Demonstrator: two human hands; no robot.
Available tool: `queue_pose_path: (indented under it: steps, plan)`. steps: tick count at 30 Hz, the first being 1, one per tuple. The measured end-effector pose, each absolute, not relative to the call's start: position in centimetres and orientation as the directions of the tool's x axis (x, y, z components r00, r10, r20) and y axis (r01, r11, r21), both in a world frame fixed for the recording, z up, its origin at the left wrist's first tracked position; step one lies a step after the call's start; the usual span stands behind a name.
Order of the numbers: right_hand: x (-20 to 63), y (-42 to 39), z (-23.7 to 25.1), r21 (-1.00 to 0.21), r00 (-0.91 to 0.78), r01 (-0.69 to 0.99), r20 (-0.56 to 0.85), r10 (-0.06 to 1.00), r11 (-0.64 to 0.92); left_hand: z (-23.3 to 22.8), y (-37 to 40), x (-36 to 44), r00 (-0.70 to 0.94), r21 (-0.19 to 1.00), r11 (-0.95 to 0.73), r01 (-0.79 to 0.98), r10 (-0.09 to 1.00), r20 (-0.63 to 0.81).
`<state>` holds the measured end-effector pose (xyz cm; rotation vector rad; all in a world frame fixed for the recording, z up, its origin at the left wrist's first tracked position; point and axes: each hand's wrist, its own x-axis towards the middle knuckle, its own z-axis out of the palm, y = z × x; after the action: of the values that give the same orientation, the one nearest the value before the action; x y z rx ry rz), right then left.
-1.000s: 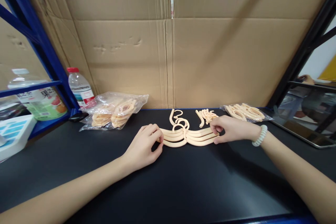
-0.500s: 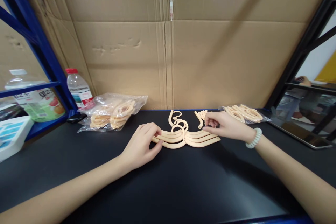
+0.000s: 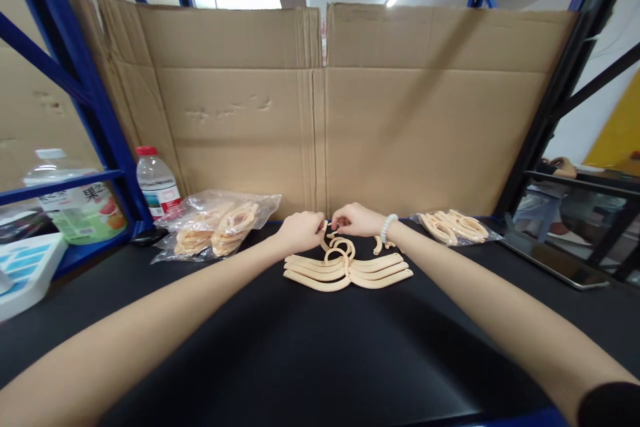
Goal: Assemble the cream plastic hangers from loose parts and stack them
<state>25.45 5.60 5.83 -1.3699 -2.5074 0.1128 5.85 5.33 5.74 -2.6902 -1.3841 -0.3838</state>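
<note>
Several cream plastic hangers (image 3: 348,271) lie stacked on the black tabletop (image 3: 320,353), their hooks pointing away from me. My left hand (image 3: 301,230) and my right hand (image 3: 354,219) meet just behind the stack, fingertips pinched together on a small cream hook piece (image 3: 327,227). A few loose cream hook parts (image 3: 379,245) lie under my right wrist, which wears a white bead bracelet (image 3: 386,228).
A clear bag of cream parts (image 3: 219,225) lies at the left, another bag (image 3: 454,226) at the right. A water bottle (image 3: 157,183) stands by the blue rack post (image 3: 75,73). Cardboard sheets (image 3: 320,113) wall off the back. A tablet (image 3: 560,260) rests at the right.
Both hands left the ends of the hanger stack and moved to the middle behind it, closing on a small hook piece. The camera tilted upward.
</note>
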Motion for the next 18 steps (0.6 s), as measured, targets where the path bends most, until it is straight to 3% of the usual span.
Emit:
queue_pose_path:
  steps: [5,9,13,18]
  plan:
    - [23.2,9.4,5.0,0.002,-0.498,0.866,0.077,0.864,0.499,4.2,8.6,8.3,0.473,0.012,-0.477,0.879,0.874,0.115]
    - [22.5,10.4,4.0,0.084,-0.498,0.865,0.030,0.867,0.494,3.4,9.6,8.8,0.445,0.043,-0.447,0.893,0.894,0.044]
    - [22.3,10.4,3.4,0.084,-0.512,0.859,0.118,0.851,0.506,3.0,10.0,8.5,0.447,0.108,-0.450,0.886,0.893,0.056]
    - [23.6,8.7,4.1,-0.019,-0.418,0.886,0.398,0.817,0.463,3.8,9.6,6.9,0.455,0.248,-0.482,0.841,0.876,0.159]
